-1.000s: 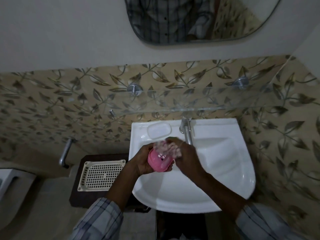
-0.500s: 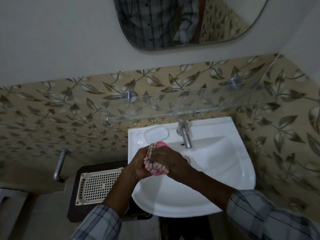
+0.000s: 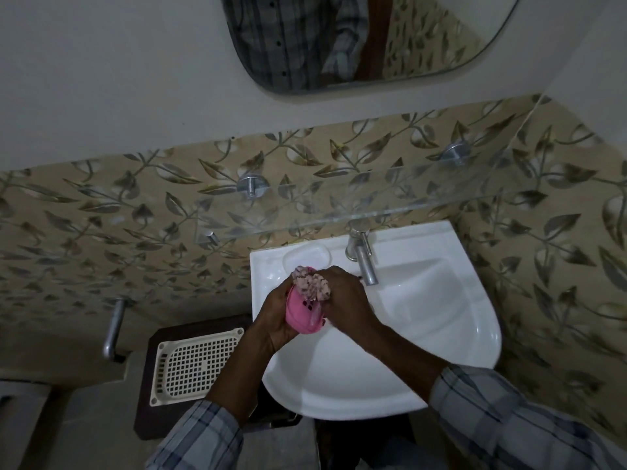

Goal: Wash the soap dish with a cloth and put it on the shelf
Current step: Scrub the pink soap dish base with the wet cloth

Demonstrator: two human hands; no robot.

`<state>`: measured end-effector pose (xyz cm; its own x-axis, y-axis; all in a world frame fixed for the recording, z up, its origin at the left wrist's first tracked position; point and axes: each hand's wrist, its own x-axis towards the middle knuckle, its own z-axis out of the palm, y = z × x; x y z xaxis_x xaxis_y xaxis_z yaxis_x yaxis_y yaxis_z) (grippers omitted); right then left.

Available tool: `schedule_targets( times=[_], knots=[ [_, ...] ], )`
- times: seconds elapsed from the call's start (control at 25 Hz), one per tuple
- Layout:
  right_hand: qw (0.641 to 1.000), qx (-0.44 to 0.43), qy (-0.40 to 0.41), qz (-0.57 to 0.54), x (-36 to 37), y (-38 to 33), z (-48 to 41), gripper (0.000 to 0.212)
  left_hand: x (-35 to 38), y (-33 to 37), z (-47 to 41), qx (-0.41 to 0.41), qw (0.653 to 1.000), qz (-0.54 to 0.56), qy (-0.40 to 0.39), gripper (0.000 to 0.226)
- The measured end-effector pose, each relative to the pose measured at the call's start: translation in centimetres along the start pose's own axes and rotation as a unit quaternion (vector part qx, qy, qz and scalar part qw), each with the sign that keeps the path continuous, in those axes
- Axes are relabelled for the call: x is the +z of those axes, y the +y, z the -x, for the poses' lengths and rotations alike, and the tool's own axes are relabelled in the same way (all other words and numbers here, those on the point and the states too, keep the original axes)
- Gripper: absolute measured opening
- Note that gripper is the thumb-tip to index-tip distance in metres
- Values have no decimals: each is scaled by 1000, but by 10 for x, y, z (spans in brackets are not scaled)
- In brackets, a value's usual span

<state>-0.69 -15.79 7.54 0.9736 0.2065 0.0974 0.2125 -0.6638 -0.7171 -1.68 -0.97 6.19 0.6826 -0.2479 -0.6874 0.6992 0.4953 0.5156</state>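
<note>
Left hand (image 3: 276, 320) fingers clamped around pink soap dish (image 3: 303, 317) above white sink (image 3: 441, 320), right hand (image 3: 342, 296) fingers clamped on bunched cloth (image 3: 310, 283) pressed to the dish's top edge, glass shelf (image 3: 356, 201) above.

White sink (image 3: 458, 334), tap (image 3: 364, 262), mirror (image 3: 424, 39)

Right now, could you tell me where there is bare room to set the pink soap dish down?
The glass shelf above the tap looks bare along its whole length. The moulded recess on the basin rim, left of the tap, is also free. The basin's left side is crowded: the left hand holds the soap dish while the right hand presses the cloth.
</note>
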Motion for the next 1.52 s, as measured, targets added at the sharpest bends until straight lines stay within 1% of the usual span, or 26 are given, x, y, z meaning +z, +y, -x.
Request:
schedule_targets(
  times=[0.08, 0.16, 0.2, 0.24, 0.28, 0.32, 0.36, 0.4, 0.44, 0.52, 0.56, 0.64, 0.68, 0.8, 0.84, 0.92, 0.96, 1.04, 1.08, 1.16, 1.2, 1.24, 1.28, 1.36, 1.4, 1.52],
  knots=[
    [996, 86, -14, -17, -2, 0, -4, 14, 2, -4, 0, 7, 999, -36, -6, 52],
    [986, 159, -35, -37, -8, 1, -7, 17, 7, -9, 0, 46, 998, -37, 7, 52],
    [980, 189, -25, -58, -10, 1, -10, 23, 11, -10, -2, 62, 997, -36, 8, 51],
    [977, 198, 4, -77, -13, 0, -13, 24, 15, -9, -3, 70, 997, -39, 8, 50],
    [981, 171, 39, -82, -16, -1, -14, 22, 20, -7, -4, 73, 996, -45, 10, 49],
    [987, 136, 52, -67, -18, -4, -10, 19, 24, -4, -4, 74, 996, -46, 20, 49],
    [993, 96, 49, -57, -18, -6, -6, 16, 25, -1, -4, 77, 995, -50, 30, 50],
    [994, 82, 37, -57, -20, -4, -3, 13, 28, 0, -4, 81, 994, -63, 39, 49],
    [993, 94, 16, -63, -22, 3, -3, 8, 31, -1, -4, 88, 992, -80, 48, 48],
    [980, 181, -34, -76, -23, 9, 0, 6, 38, -15, -2, 101, 989, -82, 69, 46],
    [966, 232, -45, -106, -24, 9, 1, 9, 40, -23, -1, 115, 988, -70, 76, 47],
    [923, 333, -5, -193, -28, 15, -1, 20, 45, -37, -6, 146, 985, -71, 63, 50],
    [909, 358, 8, -215, -30, 17, -1, 24, 46, -42, -7, 165, 982, -78, 58, 49],
    [909, 357, -63, -206, -32, 16, 0, 26, 48, -40, -12, 191, 975, -85, 72, 50],
    [902, 370, -66, -213, -34, 17, -3, 28, 49, -37, -14, 196, 974, -92, 72, 49],
    [895, 382, -23, -229, -34, 18, -8, 33, 48, -33, -17, 211, 969, -104, 80, 47],
    [901, 370, -16, -224, -34, 16, -6, 35, 49, -31, -18, 210, 968, -98, 95, 47],
    [925, 316, -45, -207, -36, 6, 0, 36, 51, -30, -19, 192, 973, -66, 114, 47],
    [944, 262, -56, -192, -37, 5, 4, 31, 51, -31, -19, 182, 975, -51, 118, 45],
    [981, 115, -73, -138, -42, 4, 13, 16, 55, -31, -15, 157, 978, -16, 135, 43],
    [988, 49, -93, -114, -46, 6, 15, 12, 56, -28, -14, 140, 980, 8, 141, 44],
    [989, 7, -115, -91, -48, 10, 17, 8, 56, -25, -13, 124, 982, 26, 141, 45],
    [990, -9, -118, -76, -48, 14, 18, 9, 56, -21, -12, 116, 983, 36, 138, 46],
    [993, -11, -69, -93, -45, 17, 22, 20, 56, -14, -11, 99, 986, 35, 126, 54],
    [994, -39, -43, -98, -42, 17, 23, 26, 56, -11, -12, 92, 988, 39, 117, 58],
    [989, -131, -19, -67, -38, 34, 21, 44, 55, -7, -16, 75, 991, 60, 95, 65]
  ],
)
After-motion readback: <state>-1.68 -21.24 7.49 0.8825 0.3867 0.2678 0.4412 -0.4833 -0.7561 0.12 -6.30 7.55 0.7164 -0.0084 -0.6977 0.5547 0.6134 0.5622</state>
